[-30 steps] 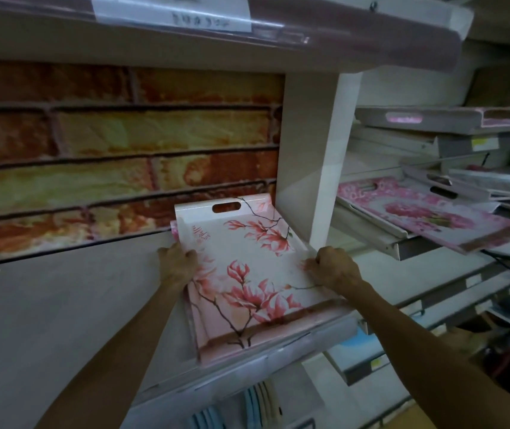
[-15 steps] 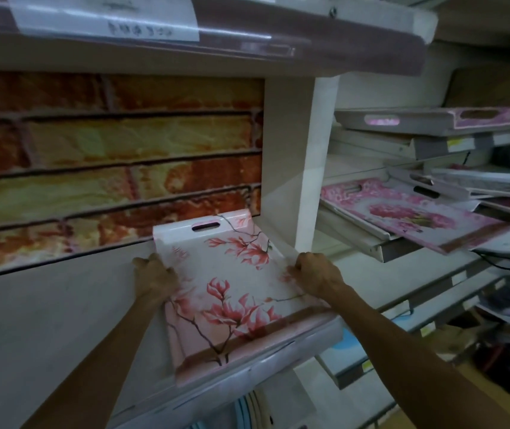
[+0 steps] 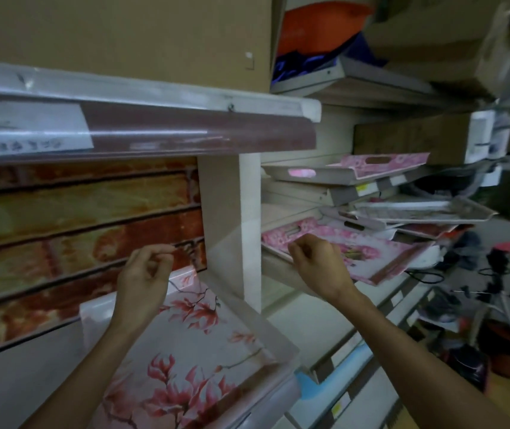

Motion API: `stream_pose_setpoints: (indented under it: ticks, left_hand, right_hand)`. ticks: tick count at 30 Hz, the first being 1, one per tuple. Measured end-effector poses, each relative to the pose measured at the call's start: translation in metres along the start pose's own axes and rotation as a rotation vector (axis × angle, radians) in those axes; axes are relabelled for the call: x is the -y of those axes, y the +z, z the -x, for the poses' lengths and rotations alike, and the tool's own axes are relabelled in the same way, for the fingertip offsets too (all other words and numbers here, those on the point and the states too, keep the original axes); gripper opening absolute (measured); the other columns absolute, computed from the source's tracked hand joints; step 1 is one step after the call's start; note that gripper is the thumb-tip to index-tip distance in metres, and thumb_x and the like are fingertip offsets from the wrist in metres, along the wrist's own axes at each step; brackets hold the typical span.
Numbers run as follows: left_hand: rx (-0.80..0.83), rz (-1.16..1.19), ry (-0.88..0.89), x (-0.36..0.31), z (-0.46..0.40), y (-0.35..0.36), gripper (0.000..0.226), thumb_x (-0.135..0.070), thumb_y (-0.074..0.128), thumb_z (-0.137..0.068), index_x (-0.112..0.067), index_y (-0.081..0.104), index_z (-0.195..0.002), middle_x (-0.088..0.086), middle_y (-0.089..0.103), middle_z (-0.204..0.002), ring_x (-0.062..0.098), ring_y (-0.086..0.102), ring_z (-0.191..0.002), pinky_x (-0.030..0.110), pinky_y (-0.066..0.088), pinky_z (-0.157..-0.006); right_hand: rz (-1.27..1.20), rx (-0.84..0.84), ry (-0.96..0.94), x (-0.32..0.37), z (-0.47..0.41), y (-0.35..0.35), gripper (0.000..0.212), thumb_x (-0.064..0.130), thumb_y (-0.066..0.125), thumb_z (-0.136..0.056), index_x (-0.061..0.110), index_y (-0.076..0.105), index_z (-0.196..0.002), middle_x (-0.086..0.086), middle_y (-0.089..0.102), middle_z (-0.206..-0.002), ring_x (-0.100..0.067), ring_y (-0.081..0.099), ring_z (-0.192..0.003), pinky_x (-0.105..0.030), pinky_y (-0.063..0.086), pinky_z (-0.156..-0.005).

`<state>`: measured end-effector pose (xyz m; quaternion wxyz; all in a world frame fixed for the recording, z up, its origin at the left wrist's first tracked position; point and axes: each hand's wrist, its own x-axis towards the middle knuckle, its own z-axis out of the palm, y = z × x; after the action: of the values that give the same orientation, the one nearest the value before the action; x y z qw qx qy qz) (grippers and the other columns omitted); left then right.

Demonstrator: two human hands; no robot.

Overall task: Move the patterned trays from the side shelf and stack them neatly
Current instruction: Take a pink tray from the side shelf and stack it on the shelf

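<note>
A white tray with pink magnolia blossoms [image 3: 204, 342] lies flat on the lower shelf in front of me. My left hand [image 3: 143, 280] hovers above its far end, fingers loosely curled, holding nothing. My right hand [image 3: 317, 264] is raised to the right of the white shelf divider [image 3: 232, 243], fingers curled and empty, in front of a pink flowered tray [image 3: 380, 249] on the side shelf. Another pink-rimmed tray [image 3: 346, 170] sits on the shelf above it. A pale tray [image 3: 417, 209] lies between them.
A brick-patterned back wall [image 3: 77, 230] runs behind the lower shelf. An upper shelf edge with a paper label [image 3: 27, 131] overhangs it. Cardboard boxes [image 3: 427, 35] fill the top. Cables and dark clutter [image 3: 489, 274] lie on the floor at right.
Both hands have let go of the magnolia tray's sides and lifted off it. The view has tilted up, and the right hand has shifted toward the side shelf.
</note>
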<state>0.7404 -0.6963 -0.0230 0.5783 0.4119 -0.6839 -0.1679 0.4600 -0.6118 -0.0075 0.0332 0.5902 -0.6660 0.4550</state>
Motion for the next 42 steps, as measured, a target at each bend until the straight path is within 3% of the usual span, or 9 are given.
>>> stream_pose_setpoints:
  ticks: [2,8,12,20,27,31,34,38,42]
  left_hand:
    - [0.052,0.043,-0.007,-0.004,-0.003,0.01,0.014,-0.012,0.057,-0.094,-0.022,0.066,-0.099,-0.002,0.059,-0.098,0.012,0.062,-0.083,0.037,0.055,-0.076]
    - [0.168,0.098,0.087,-0.027,-0.007,0.04,0.019,-0.014,0.056,-0.095,-0.033,0.063,-0.095,0.0,0.064,-0.106,0.004,0.062,-0.09,0.02,0.048,-0.073]
    - [0.249,0.127,0.165,-0.056,-0.02,0.066,0.013,-0.023,0.055,-0.095,-0.028,0.065,-0.101,-0.003,0.064,-0.104,0.006,0.062,-0.085,0.031,0.053,-0.076]
    - [0.331,0.151,0.448,-0.14,-0.042,0.136,0.015,-0.019,0.053,-0.097,-0.021,0.064,-0.106,-0.006,0.059,-0.104,0.007,0.056,-0.091,0.008,0.043,-0.076]
    - [0.339,0.022,0.528,-0.183,-0.061,0.199,0.023,-0.021,0.051,-0.097,-0.021,0.059,-0.118,-0.009,0.051,-0.12,0.003,0.051,-0.108,0.0,0.036,-0.085]
    - [0.358,-0.105,0.593,-0.191,-0.081,0.228,0.028,-0.023,0.049,-0.098,-0.02,0.058,-0.124,-0.006,0.054,-0.125,0.011,0.05,-0.117,0.022,0.04,-0.097]
    - [0.415,-0.208,0.607,-0.196,-0.088,0.241,0.03,-0.027,0.045,-0.095,-0.018,0.063,-0.118,-0.002,0.063,-0.118,0.018,0.058,-0.11,0.033,0.045,-0.094]
    - [0.442,-0.208,0.631,-0.201,-0.092,0.25,0.025,-0.022,0.042,-0.096,-0.018,0.065,-0.105,-0.004,0.065,-0.108,0.016,0.06,-0.104,0.025,0.045,-0.088]
    - [0.44,-0.207,0.665,-0.217,-0.095,0.262,0.027,-0.021,0.041,-0.098,-0.017,0.064,-0.11,-0.003,0.064,-0.108,0.014,0.06,-0.104,0.026,0.046,-0.089]
  right_hand:
    - [0.007,-0.023,0.006,-0.002,-0.003,-0.013,0.031,0.021,0.053,-0.097,0.019,0.052,-0.066,0.009,0.049,-0.051,-0.003,0.043,-0.045,-0.015,0.035,-0.046]
    - [0.029,-0.094,0.06,-0.016,-0.012,-0.045,0.028,0.027,0.053,-0.097,0.024,0.056,-0.069,0.003,0.065,-0.061,-0.008,0.059,-0.056,-0.028,0.043,-0.054]
    - [0.043,-0.153,0.094,-0.029,-0.023,-0.072,0.028,0.03,0.052,-0.097,0.013,0.062,-0.077,-0.001,0.064,-0.063,-0.014,0.06,-0.056,-0.033,0.05,-0.054]
    - [0.124,-0.221,0.116,-0.061,-0.05,-0.137,0.027,0.028,0.05,-0.098,0.011,0.064,-0.083,-0.004,0.068,-0.073,-0.015,0.061,-0.063,-0.027,0.047,-0.057]
    - [0.123,-0.229,0.067,-0.098,-0.109,-0.197,0.031,0.024,0.049,-0.098,0.002,0.069,-0.09,-0.017,0.073,-0.081,-0.029,0.069,-0.079,-0.045,0.054,-0.084]
    - [-0.025,-0.244,0.143,-0.124,-0.142,-0.224,0.026,0.026,0.052,-0.097,0.012,0.066,-0.08,-0.009,0.072,-0.089,-0.028,0.069,-0.087,-0.047,0.056,-0.086]
    - [-0.105,-0.262,0.228,-0.147,-0.158,-0.235,0.027,0.026,0.052,-0.097,0.019,0.061,-0.073,-0.01,0.071,-0.09,-0.028,0.069,-0.084,-0.044,0.059,-0.08]
    - [-0.21,-0.219,0.35,-0.179,-0.171,-0.244,0.026,0.023,0.052,-0.098,0.003,0.067,-0.088,-0.016,0.07,-0.088,-0.026,0.067,-0.071,-0.03,0.054,-0.051]
    - [-0.411,-0.147,0.475,-0.208,-0.185,-0.246,0.021,0.02,0.053,-0.097,0.004,0.065,-0.09,-0.014,0.067,-0.085,-0.02,0.063,-0.064,-0.026,0.052,-0.048]
